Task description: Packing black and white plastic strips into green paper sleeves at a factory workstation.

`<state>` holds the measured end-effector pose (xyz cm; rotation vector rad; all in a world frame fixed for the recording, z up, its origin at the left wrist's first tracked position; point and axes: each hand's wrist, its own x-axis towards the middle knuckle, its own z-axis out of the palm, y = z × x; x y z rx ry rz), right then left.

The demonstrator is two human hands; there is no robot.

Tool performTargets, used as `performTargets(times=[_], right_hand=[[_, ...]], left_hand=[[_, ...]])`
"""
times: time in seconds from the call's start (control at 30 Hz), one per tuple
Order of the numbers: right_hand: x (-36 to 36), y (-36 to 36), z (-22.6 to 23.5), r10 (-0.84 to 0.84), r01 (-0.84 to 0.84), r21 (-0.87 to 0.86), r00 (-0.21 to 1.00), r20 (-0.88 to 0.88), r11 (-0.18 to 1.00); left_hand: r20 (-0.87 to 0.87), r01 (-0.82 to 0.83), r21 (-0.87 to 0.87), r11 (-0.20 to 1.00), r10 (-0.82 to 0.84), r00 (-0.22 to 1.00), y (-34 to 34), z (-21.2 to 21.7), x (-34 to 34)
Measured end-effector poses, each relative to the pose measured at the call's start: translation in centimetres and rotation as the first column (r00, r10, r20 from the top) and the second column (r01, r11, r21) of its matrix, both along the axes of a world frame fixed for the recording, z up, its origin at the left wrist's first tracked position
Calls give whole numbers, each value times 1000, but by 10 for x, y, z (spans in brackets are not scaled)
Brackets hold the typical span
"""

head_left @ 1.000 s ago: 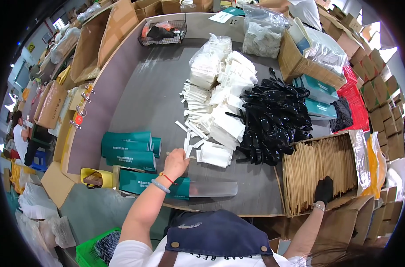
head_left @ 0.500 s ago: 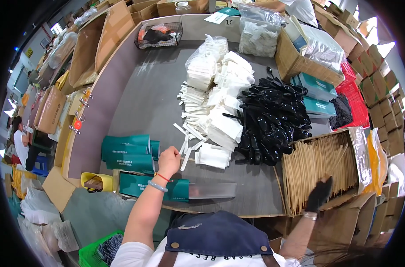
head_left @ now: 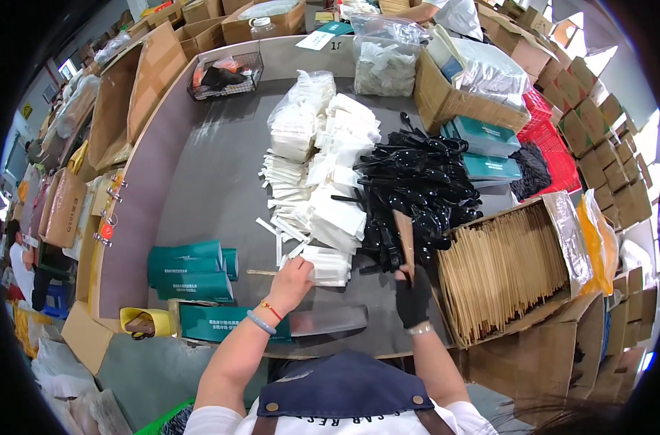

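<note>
My left hand (head_left: 292, 281), bare with bracelets at the wrist, grips a small white paper packet from the white pile (head_left: 323, 196) on the grey table (head_left: 207, 188). My right hand (head_left: 413, 293) wears a black glove and holds a narrow brown paper sleeve (head_left: 405, 239) upright over the heap of black plastic cutlery (head_left: 417, 188). A cardboard box full of brown paper sleeves (head_left: 504, 268) lies just right of that hand. Teal boxes (head_left: 188, 270) are stacked left of my left hand.
A yellow tape dispenser (head_left: 140, 322) sits at the table's near left edge. A wire basket (head_left: 225, 76) and a bag of white items (head_left: 384, 58) stand at the back. Cardboard boxes, a red crate (head_left: 555, 145) and another person (head_left: 446, 11) ring the table.
My right hand has come up from the lower right to the table, now holding a brown sleeve by the black cutlery. My left hand shifted slightly right at the white packets.
</note>
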<state>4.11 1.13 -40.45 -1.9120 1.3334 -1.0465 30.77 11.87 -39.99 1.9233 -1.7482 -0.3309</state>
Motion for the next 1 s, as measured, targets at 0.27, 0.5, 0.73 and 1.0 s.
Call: performTargets(times=[0.27, 0.5, 0.73, 1.0], right_hand=[[67, -47, 22, 69, -168, -175, 883, -465, 970], [45, -41, 32, 24, -56, -165, 981, -190, 985], [-6, -5, 67, 35, -128, 296, 954, 299, 946], [-16, 24, 30, 249, -444, 797, 895, 371, 410]], left_hand=[[-28, -33, -11, 999, 33, 999, 2, 1, -5], [-235, -85, 153, 984, 120, 965, 13, 8, -4], [-29, 112, 119, 987, -110, 994, 61, 39, -22], [133, 95, -31, 995, -90, 987, 119, 41, -45]])
